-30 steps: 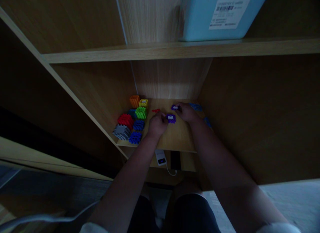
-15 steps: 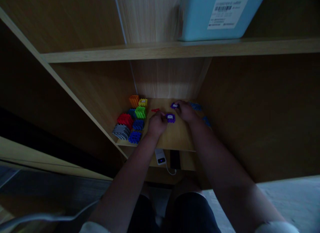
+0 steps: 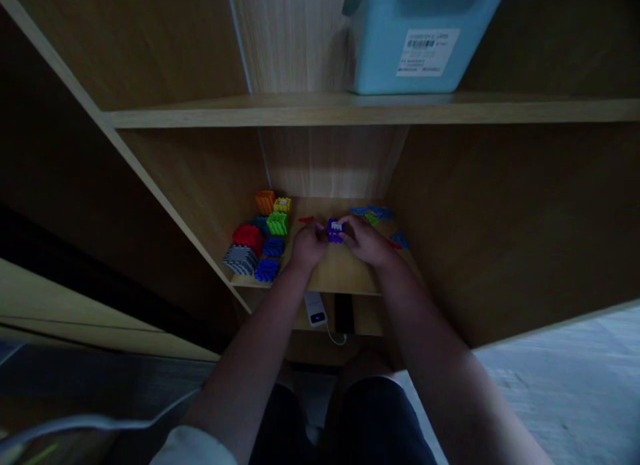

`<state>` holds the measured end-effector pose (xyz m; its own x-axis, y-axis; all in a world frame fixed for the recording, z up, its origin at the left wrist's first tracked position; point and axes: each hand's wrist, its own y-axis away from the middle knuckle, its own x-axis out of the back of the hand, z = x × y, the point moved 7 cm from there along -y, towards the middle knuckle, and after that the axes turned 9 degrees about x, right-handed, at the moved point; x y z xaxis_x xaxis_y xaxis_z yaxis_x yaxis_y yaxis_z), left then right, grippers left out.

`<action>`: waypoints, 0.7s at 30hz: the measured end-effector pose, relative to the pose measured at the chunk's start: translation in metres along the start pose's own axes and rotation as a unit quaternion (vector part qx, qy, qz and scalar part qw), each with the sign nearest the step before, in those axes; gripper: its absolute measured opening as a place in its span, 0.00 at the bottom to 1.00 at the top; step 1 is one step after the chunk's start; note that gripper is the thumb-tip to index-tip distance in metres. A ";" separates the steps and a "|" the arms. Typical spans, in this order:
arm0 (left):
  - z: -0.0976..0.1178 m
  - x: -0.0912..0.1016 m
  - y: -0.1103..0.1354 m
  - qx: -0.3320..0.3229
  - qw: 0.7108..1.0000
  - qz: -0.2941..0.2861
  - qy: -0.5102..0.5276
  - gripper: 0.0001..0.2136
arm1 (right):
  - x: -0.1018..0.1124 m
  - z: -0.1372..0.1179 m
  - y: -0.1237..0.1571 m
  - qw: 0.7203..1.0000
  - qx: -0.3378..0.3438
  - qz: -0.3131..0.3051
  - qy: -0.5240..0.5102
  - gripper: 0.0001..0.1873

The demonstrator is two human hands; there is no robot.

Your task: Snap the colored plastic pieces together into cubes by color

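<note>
Purple pieces [image 3: 335,230] sit between the two hands, mid-shelf [image 3: 345,275], white label face up. Right hand [image 3: 366,241] pinches them at the right edge, thumb and index finger curved round. Left hand [image 3: 308,245] is curled at the left edge, fingertips at or just beside the purple; can't tell if it really grips. Step in hand looks like squaring the purple pieces into one stack. To do it well: line up the notched edges first, light fingertip pressure from both sides, thumbs off the top so the label face stays flat. Press evenly, since a one-sided push would probably skew the layers. Keep the pieces low over the wood so a slip drops nothing far. Watch the left knuckles: red piece [image 3: 306,219] lies just behind them, easy to knock. Green stack [image 3: 277,223] and blue stack [image 3: 273,246] stand left of the left hand, so keep that elbow in. Blue flat pieces [image 3: 380,212] lie behind the right hand, so best not to sweep back that way
</note>
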<state>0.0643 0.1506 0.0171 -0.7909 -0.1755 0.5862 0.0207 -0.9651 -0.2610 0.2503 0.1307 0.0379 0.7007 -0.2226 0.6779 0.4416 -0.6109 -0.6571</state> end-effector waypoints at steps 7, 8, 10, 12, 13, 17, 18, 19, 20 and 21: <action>0.003 0.005 0.004 0.004 1.000 0.000 0.018 0.09 | -0.002 -0.002 0.003 1.000 -0.001 0.005 0.000 0.15; 0.003 0.005 0.004 0.005 1.000 -0.002 0.025 0.09 | -0.003 -0.002 0.003 1.000 0.000 0.004 0.000 0.15; 0.003 0.005 0.004 0.005 0.999 -0.008 0.036 0.09 | -0.003 -0.002 0.002 1.000 0.004 0.001 -0.001 0.15; 0.004 0.004 0.004 -0.001 0.999 -0.008 0.043 0.09 | -0.003 -0.002 0.002 1.000 0.007 -0.001 -0.003 0.16; 0.004 0.004 0.004 -0.006 0.999 -0.007 0.045 0.09 | -0.003 -0.002 0.002 1.000 0.007 0.000 -0.003 0.16; 0.004 0.002 0.003 -0.024 0.998 -0.011 0.056 0.10 | -0.004 -0.001 0.001 1.000 0.009 -0.001 -0.004 0.16; 0.003 0.001 0.003 -0.026 0.998 -0.015 0.059 0.11 | -0.004 -0.002 0.001 1.000 0.009 -0.002 -0.004 0.15; 0.003 0.000 0.002 -0.027 0.998 -0.019 0.061 0.11 | -0.003 -0.002 0.001 1.000 0.009 -0.003 -0.004 0.15; 0.002 -0.001 0.002 -0.028 0.997 -0.022 0.061 0.11 | -0.003 -0.003 0.001 1.000 0.008 -0.005 -0.004 0.15; 0.001 -0.002 0.002 -0.030 0.997 -0.025 0.062 0.11 | -0.003 -0.004 0.001 1.000 0.006 -0.007 -0.005 0.15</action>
<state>0.0666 0.1490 0.0168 -0.8592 -0.0985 0.5021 -0.0549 -0.9579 -0.2818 0.2466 0.1282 0.0368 0.7004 -0.2068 0.6831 0.4573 -0.6048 -0.6520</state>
